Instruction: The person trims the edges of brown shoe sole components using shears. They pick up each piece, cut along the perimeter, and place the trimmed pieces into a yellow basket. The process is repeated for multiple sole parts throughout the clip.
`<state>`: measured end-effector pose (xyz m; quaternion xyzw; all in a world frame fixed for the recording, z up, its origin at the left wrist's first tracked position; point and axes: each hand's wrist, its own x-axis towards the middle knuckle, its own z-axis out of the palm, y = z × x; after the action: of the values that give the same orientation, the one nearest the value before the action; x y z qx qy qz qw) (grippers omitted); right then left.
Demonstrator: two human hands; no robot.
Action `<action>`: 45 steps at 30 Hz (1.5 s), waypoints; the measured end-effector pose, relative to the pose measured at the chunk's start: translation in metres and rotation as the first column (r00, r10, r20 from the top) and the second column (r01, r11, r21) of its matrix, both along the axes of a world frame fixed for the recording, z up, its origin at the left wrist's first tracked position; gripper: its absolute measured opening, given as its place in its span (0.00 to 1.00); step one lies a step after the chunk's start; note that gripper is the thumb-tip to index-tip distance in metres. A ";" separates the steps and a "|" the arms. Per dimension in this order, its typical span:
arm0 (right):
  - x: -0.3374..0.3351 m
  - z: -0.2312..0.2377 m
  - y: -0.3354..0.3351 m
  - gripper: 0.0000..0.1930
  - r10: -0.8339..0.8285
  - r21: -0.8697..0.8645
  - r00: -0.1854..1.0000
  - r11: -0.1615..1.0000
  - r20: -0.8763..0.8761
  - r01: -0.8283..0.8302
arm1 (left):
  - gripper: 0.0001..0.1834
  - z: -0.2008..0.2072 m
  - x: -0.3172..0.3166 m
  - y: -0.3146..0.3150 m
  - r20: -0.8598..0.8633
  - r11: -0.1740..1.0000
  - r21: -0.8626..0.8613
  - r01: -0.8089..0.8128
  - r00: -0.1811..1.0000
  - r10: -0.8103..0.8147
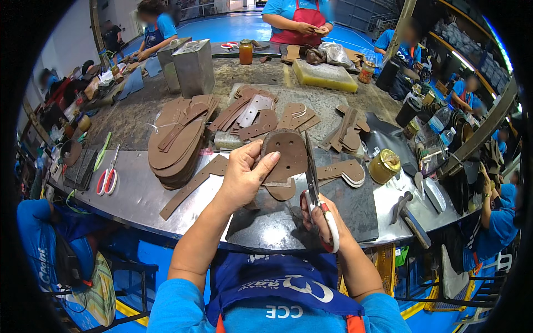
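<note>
My left hand [248,172] pinches a brown leather piece [287,150] by its left edge, thumb on top. The piece has a rounded top and several punched holes. In my right hand [332,222] is a pair of scissors [311,172] with red and white handles, blades pointing away from me along the piece's right edge. Whether the blades touch the leather I cannot tell. Under and beyond my hands lie a long brown strip [191,186] and a brown piece with a pale-edged rounded end [344,171]. A stack of brown soles [173,141] sits to the left.
Cut leather pieces [258,111] lie beyond my hands. A second pair of scissors [108,175] rests at the left. A glue jar [385,165] and a hammer [412,219] are at the right. Metal cans [193,66] stand farther back. Across the table a person [300,22] handles pieces.
</note>
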<state>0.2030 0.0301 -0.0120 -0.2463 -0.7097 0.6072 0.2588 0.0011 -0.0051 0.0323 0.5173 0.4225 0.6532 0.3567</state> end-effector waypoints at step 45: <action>0.040 0.014 0.004 0.14 0.007 0.324 0.946 0.938 0.324 -0.118 | 0.15 0.029 -0.023 -0.009 -0.376 0.918 -0.314 0.241 0.857 -0.353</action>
<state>0.2432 0.0341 0.0021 -0.2695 -0.8436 0.4361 0.1598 -0.0216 -0.0139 0.0615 0.6559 0.4848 0.4013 0.4169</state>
